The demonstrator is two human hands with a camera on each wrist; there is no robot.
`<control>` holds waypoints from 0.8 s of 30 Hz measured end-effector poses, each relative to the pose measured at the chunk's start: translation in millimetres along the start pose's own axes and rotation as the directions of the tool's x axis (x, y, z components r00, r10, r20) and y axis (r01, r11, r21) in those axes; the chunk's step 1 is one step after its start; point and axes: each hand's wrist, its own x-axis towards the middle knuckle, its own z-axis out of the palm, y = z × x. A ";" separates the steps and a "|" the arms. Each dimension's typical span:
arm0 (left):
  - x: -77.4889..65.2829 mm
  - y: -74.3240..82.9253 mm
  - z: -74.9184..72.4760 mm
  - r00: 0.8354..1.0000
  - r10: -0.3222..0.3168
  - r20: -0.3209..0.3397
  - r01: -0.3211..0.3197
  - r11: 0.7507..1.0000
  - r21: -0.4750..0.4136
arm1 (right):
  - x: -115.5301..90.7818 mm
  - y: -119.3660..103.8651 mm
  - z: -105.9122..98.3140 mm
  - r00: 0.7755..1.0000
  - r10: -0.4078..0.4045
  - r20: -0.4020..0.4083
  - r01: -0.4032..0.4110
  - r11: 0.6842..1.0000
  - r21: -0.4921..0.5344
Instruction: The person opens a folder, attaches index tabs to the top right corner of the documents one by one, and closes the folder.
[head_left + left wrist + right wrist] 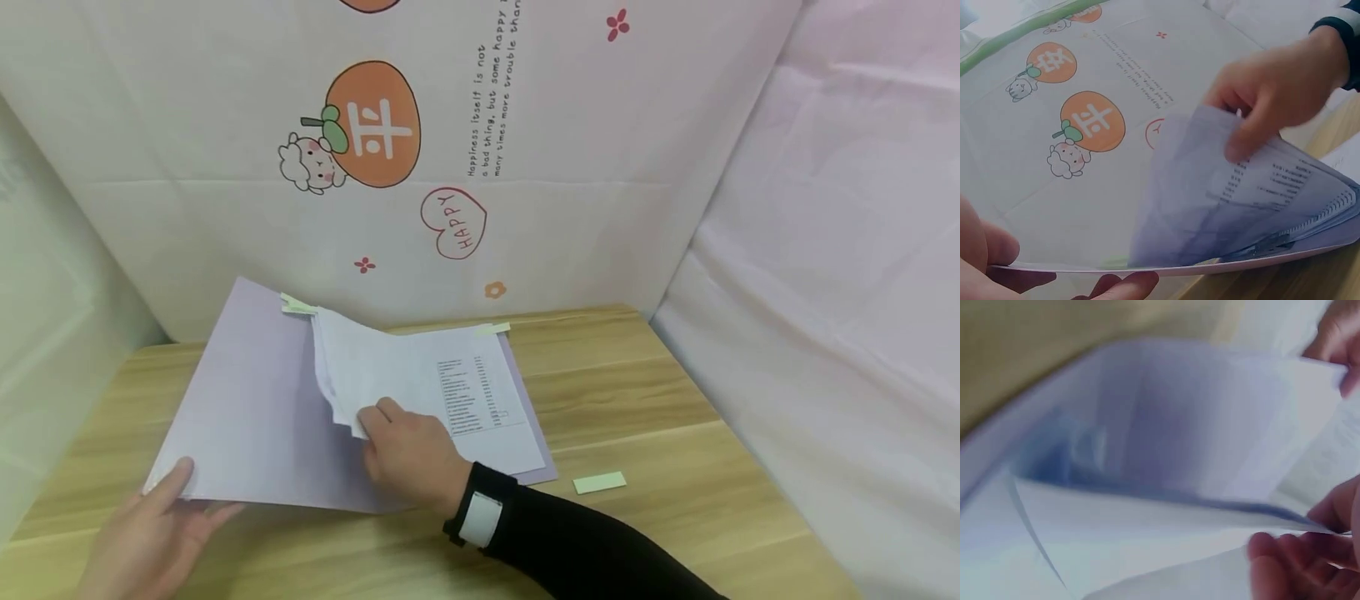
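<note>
A light purple folder lies opened on the wooden table. My left hand pinches the lower outer corner of its left cover, thumb on top and fingers below. With my right hand I grip the lower edge of several white pages, lifted and curved up from the right side. Printed rows of text show on a page under them. In the left wrist view, the pages rise beside a toothed binding strip. Pale green tabs stick out at the top of the pages.
A loose pale green strip lies on the table right of the folder. Behind stands a white cloth with orange cartoon prints, and more pale cloth hangs at the right.
</note>
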 end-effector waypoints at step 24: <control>1.5 -5.4 -1.2 1.000 -0.007 -0.023 0.006 0.999 -0.043 | -62.1 89.5 -43.9 0.976 0.074 -0.203 -0.082 0.996 -0.033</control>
